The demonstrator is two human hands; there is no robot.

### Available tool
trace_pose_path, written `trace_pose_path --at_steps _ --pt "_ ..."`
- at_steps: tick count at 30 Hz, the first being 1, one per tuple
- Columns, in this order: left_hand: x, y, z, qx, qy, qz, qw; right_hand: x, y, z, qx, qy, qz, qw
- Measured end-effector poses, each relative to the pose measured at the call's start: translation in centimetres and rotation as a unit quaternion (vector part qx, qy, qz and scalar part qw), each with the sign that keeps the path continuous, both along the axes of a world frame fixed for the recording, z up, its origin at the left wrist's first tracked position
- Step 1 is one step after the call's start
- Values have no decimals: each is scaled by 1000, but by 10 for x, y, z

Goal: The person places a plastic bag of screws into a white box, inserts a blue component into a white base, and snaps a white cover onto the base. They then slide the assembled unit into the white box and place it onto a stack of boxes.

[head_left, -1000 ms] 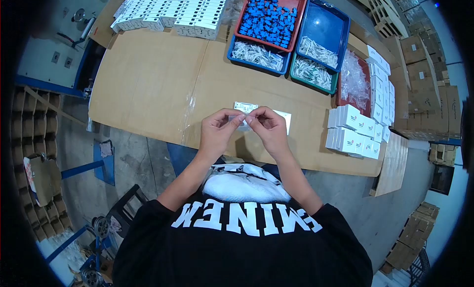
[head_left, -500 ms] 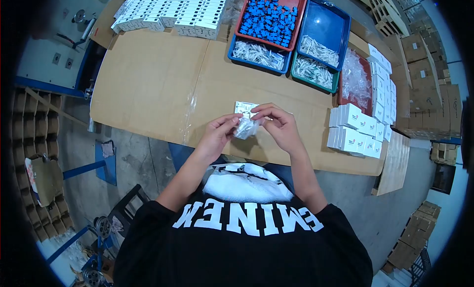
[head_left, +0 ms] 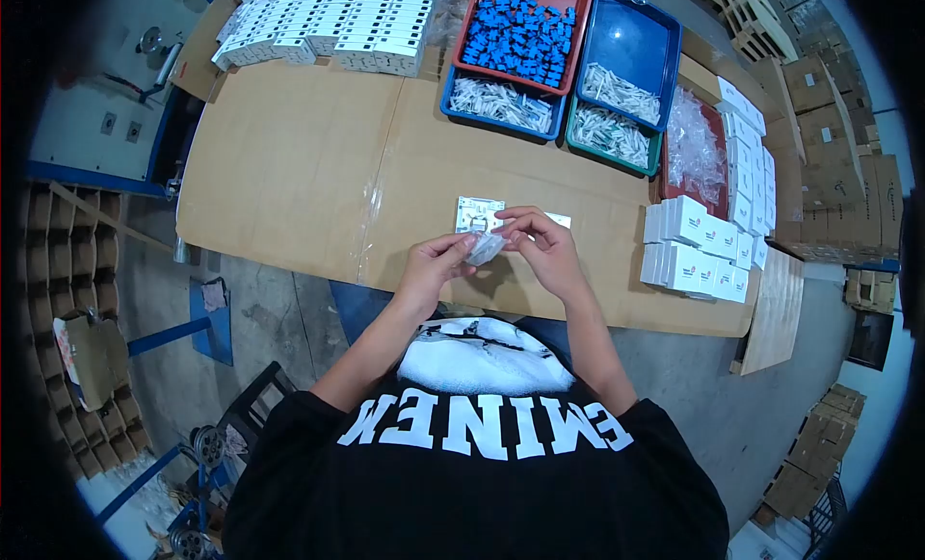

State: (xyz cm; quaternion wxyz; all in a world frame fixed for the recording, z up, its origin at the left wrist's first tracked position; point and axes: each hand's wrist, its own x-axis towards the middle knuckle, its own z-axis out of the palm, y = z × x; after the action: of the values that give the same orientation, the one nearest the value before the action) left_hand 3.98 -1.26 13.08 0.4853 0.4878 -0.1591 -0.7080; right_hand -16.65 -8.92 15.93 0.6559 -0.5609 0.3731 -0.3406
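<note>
Small clear bag (head_left: pixel 485 248): held in the air just on the near side of the printed card (head_left: pixel 479 213), overlapping the card's near edge in the view. It is bunched and creased.

Left hand (head_left: pixel 434 266): thumb and fingers pressed together on the bag's left end. Right hand (head_left: pixel 544 247): fingers curled, pinching the bag's right end, partly over the right half of the card.

Change from 1.0 s ago: then both hands met fingertip to fingertip on a flat, taut strip and hid most of the card. At 0.5 s ago the bag hung crumpled between them. Now it sits higher and tighter, and the card's left part shows.

Card lies flat on the cardboard-covered surface (head_left: pixel 289 165). Right of the card: stacked white boxes (head_left: pixel 696 257). Beyond the card: blue tray of white parts (head_left: pixel 501 100), and behind it a red tray of blue parts (head_left: pixel 515 30). Trays and boxes unchanged.
</note>
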Motion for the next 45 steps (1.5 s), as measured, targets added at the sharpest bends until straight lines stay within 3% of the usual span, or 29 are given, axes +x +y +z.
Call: trace_pose_path --at_steps 1,4,10,14,20,22,29,31,32,35,37,39,41,45 --pt "0 -1 -1 -2 -30 13 999 -2 -1 -2 45 2 0 999" --pt "-2 -2 -6 -68 -85 38 993 -7 -3 -7 4 90 37 995" --pt "2 -4 -7 -43 -113 46 992 -6 -1 -8 65 107 64 990" --pt "5 -5 -21 -100 -129 43 986 0 2 -8 21 75 62 995" --pt "14 13 -46 -86 -126 -59 987 0 22 -30 70 137 109 982" --pt "16 20 -32 -83 -189 -167 964 0 30 -41 -53 227 133 963" --pt "19 12 -30 -183 -424 -219 860 3 33 -53 -94 192 37 976" --pt "19 -5 -37 -371 -526 -122 755 2 24 -54 -152 243 28 957" --pt "18 -11 -49 -359 -490 -109 787 4 18 -53 -153 244 28 957" --pt "14 -33 -30 -381 -548 -92 739 8 4 -49 -188 286 -10 939" --pt "12 -40 -37 -372 -542 -90 748 9 -4 -55 -265 226 -29 937" --pt "12 -43 -39 -363 -535 -90 758 10 -7 -59 -272 221 -34 936" --pt "12 -44 -39 -370 -595 -90 708 11 -7 -66 -277 216 -39 935" --pt "14 -44 -54 -367 -635 -92 673 13 -9 -83 -333 294 -44 895"
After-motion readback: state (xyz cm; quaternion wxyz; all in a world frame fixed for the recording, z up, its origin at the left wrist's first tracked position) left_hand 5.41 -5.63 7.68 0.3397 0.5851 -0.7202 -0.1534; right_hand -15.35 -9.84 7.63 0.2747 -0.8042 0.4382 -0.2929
